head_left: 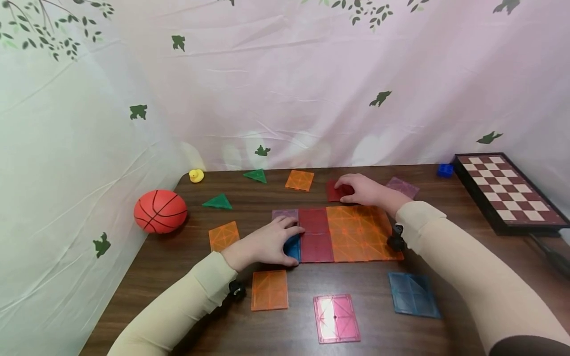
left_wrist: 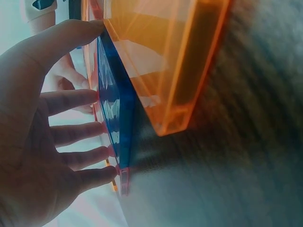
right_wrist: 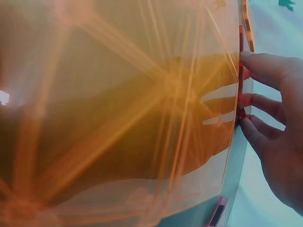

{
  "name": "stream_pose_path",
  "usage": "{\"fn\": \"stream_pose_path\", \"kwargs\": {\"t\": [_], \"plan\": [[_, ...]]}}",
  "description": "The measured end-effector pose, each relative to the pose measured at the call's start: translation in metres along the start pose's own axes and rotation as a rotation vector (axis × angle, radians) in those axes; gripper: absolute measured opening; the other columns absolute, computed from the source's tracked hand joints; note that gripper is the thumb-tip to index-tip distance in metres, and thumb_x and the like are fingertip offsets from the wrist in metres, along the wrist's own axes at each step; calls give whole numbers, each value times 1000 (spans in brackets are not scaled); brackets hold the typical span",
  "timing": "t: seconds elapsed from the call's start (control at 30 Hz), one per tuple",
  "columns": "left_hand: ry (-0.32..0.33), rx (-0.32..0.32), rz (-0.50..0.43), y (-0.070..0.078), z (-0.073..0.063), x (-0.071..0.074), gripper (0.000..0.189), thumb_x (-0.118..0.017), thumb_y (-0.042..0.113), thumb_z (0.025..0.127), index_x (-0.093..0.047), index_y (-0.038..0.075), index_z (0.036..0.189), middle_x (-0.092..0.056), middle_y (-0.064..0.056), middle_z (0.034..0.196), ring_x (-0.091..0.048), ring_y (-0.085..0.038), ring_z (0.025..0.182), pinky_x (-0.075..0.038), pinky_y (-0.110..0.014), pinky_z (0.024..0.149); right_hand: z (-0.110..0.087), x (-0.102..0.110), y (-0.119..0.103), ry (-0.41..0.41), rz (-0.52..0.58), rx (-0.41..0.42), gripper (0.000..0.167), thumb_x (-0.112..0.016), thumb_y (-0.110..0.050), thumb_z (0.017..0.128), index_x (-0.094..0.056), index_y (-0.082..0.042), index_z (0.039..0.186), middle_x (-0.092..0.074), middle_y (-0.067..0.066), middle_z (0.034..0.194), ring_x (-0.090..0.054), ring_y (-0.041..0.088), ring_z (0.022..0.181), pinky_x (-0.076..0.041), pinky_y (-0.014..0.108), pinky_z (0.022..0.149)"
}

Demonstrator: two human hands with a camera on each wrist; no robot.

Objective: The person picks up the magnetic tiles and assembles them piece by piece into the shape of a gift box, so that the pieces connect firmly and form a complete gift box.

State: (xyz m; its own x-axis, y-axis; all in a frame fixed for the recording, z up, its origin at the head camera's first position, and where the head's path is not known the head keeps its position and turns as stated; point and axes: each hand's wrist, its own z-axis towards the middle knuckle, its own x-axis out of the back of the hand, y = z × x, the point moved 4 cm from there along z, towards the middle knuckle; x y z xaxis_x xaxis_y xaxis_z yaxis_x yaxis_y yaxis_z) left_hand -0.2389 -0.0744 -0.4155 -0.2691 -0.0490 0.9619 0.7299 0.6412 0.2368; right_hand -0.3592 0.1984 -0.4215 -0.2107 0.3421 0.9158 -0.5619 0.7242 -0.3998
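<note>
My left hand (head_left: pixel 271 242) spreads over a blue magnetic tile (head_left: pixel 292 248), thumb at its near edge and straight fingers touching the tiles around its far side. In the left wrist view, the fingertips rest along the blue tile (left_wrist: pixel 113 109). Beyond it lies a purple tile (head_left: pixel 285 213), partly covered. Two dark red tiles (head_left: pixel 316 244) and a large orange tile panel (head_left: pixel 356 235) continue the row rightward. Behind the panel, my right hand (head_left: pixel 362 189) pinches a red square tile (head_left: pixel 333 192) between thumb and fingers; its right part is hidden.
Loose tiles surround the row: an orange one (head_left: pixel 269 290), a pink one (head_left: pixel 336 319), a blue one (head_left: pixel 414 295), a purple one (head_left: pixel 402 188) and green triangles (head_left: pixel 218 201). A toy basketball (head_left: pixel 160 211) and rubber duck (head_left: pixel 196 175) stand left; a chessboard (head_left: pixel 507 193) and blue brick (head_left: pixel 445 170) right.
</note>
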Motion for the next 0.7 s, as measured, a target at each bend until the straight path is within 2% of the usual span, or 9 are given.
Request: {"fn": "stream_pose_path", "kwargs": {"t": [0.17,0.43,0.53,0.7], "plan": [[-5,6,-2,-1,0,0,78,-79,48,85,-52,12,149,-41,-16,155,-36,-34,141,-39,-43,112,-2,-2,-7,-19,0,14,32,-71,-9,94,-67,-3,125,-57,24,136,-48,45,129,-35,59,110],[-11,5,-5,-1,2,-4,79,-77,48,86,-50,12,151,-37,-15,158,-34,-32,143,-38,-41,113,1,1,-13,-24,11,-40,21,-64,-7,99,-69,-6,119,-59,20,130,-51,43,123,-37,59,106],[-12,-3,-10,0,1,-5,79,-76,48,87,-48,12,152,-36,-16,159,-33,-32,144,-37,-41,114,12,0,-15,-14,9,-73,26,-65,-12,100,-66,-4,125,-59,20,131,-51,41,124,-40,56,106],[-11,7,-21,-2,-1,-6,79,-75,48,88,-47,13,153,-34,-16,160,-31,-34,146,-36,-42,114,40,-7,-21,-5,29,-124,46,-66,-21,101,-56,-2,141,-52,21,142,-47,38,132,-38,53,110]]}}
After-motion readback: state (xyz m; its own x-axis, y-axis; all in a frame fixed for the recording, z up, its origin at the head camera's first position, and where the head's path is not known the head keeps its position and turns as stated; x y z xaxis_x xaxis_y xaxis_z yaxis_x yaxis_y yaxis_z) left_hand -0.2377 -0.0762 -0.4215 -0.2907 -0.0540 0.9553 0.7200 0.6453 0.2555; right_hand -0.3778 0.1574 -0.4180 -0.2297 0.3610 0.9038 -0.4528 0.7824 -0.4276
